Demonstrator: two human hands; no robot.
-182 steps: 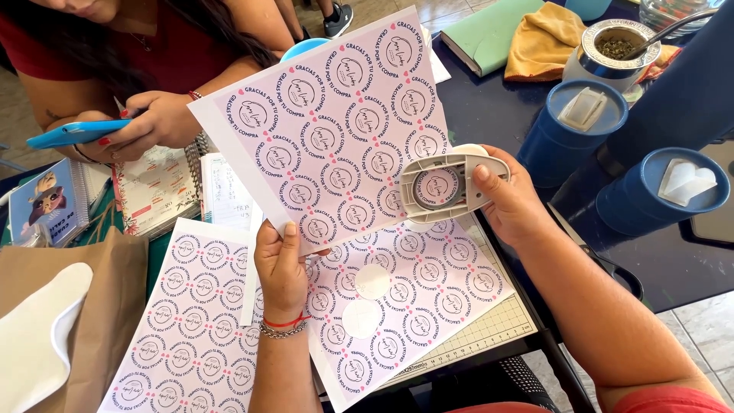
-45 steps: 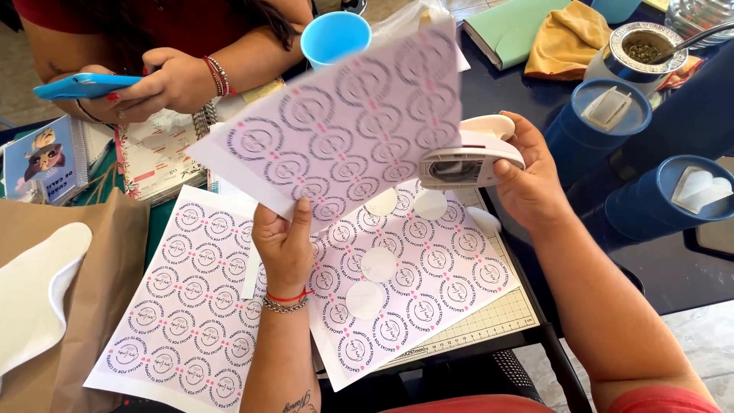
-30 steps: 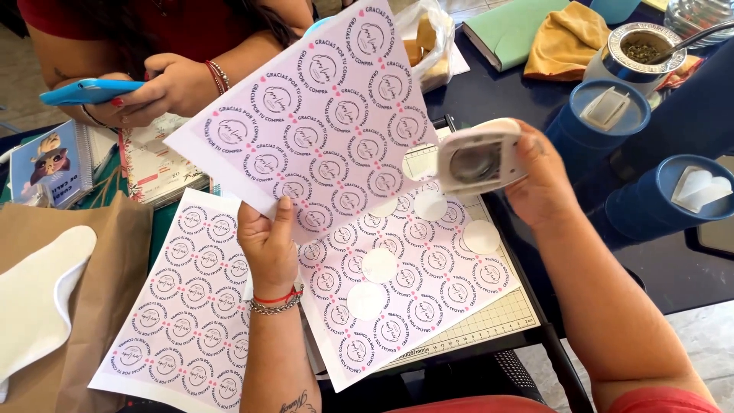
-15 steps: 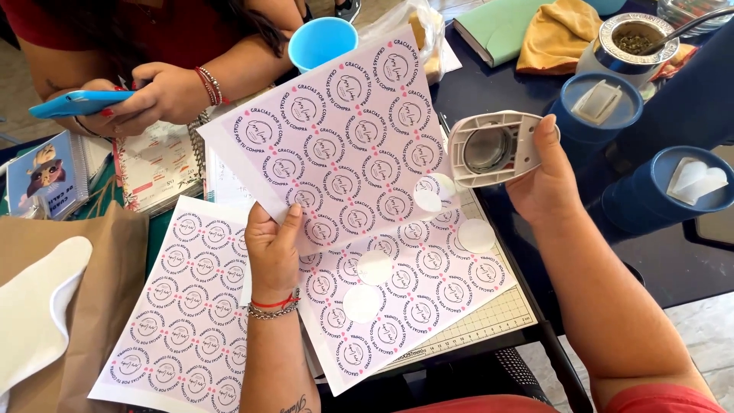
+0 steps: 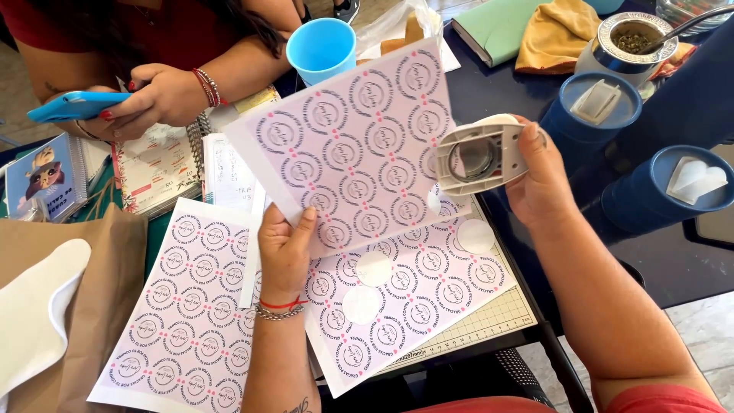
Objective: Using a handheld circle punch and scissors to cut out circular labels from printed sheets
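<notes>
My left hand [image 5: 284,251] pinches the lower left edge of a pink sheet printed with round labels [image 5: 352,145] and holds it tilted above the table. A white circle punch [image 5: 480,155] is gripped in my right hand [image 5: 544,177], its round opening facing me at the sheet's right edge. Below lie two more printed sheets: one [image 5: 417,294] with round holes and loose cut circles on it, and another [image 5: 191,306] at the left.
A green cutting mat [image 5: 489,325] lies under the sheets. Another person's hands hold a blue phone [image 5: 73,107] at top left over notebooks. A blue cup [image 5: 321,47], two dark blue lidded containers [image 5: 589,115], a metal cup with a straw [image 5: 631,34] and a brown paper bag [image 5: 84,306] surround the work.
My right hand has turned the punch up and back toward the sheet's right edge. The held sheet has shifted slightly; more cut circles lie on the sheet below than at first.
</notes>
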